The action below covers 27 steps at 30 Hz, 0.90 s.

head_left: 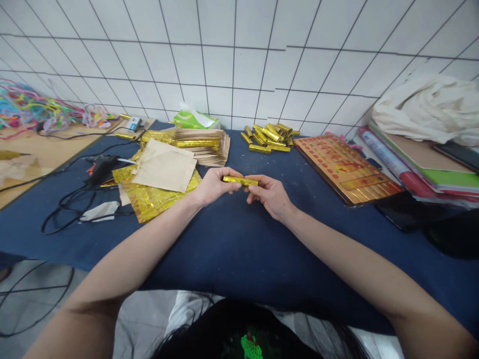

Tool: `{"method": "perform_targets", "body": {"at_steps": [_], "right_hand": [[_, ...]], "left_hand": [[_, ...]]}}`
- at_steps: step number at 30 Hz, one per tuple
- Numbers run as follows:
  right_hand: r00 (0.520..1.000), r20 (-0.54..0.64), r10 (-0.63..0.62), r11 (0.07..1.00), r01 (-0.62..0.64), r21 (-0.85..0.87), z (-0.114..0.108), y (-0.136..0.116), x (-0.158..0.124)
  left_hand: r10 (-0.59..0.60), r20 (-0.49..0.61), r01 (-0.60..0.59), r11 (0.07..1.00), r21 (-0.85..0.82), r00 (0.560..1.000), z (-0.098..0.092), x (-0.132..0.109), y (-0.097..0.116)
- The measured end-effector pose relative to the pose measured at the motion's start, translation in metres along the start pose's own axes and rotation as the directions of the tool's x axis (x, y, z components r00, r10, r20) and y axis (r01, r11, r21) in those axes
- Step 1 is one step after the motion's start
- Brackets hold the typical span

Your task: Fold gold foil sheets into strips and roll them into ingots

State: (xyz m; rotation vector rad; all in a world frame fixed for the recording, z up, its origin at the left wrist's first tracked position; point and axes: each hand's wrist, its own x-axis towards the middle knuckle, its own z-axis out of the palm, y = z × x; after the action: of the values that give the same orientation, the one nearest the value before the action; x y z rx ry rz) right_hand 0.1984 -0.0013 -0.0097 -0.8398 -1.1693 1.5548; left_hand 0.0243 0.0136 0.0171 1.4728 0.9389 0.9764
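Between my two hands, above the dark blue cloth [239, 239], is a small roll of shiny gold paper [240, 180]. My left hand [215, 187] pinches its left end, thumb in front. Thumb and fingers of my right hand [270, 194] close on the right end. Beyond my hands lies a pile of similar gold rolls [271, 137]. To the left of my left hand, brown paper sheets [164, 164] rest on gold foil paper [149, 202]. Behind them stands a stack of brown paper [209, 152] with gold foil on it.
At left are a black glue gun [103, 169] with its looping cord, a white scrap [100, 212] and tangled colourful pipe cleaners [33, 107]. A green tissue pack [196, 119] sits by the tiled wall. At right lie orange-gold printed sheets [342, 167] and stacked folders [422, 159] under white cloth.
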Motion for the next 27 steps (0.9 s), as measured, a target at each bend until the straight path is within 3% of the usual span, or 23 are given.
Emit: {"method": "perform_targets", "body": {"at_steps": [10, 17, 27], "right_hand": [[0.997, -0.074, 0.018, 0.997, -0.012, 0.082, -0.004, 0.003, 0.004], [0.977, -0.191, -0.098, 0.994, 0.105, 0.026, -0.007, 0.008, 0.008], [0.981, -0.15, -0.125, 0.989, 0.111, -0.103, -0.005, 0.012, 0.008]], "left_hand": [[0.016, 0.002, -0.016, 1.0, 0.005, 1.0, 0.001, 0.001, -0.005], [-0.015, -0.042, 0.012, 0.996, -0.085, 0.999, 0.004, 0.001, -0.007], [-0.043, -0.076, 0.034, 0.992, -0.119, 0.996, 0.008, 0.002, -0.011]]}}
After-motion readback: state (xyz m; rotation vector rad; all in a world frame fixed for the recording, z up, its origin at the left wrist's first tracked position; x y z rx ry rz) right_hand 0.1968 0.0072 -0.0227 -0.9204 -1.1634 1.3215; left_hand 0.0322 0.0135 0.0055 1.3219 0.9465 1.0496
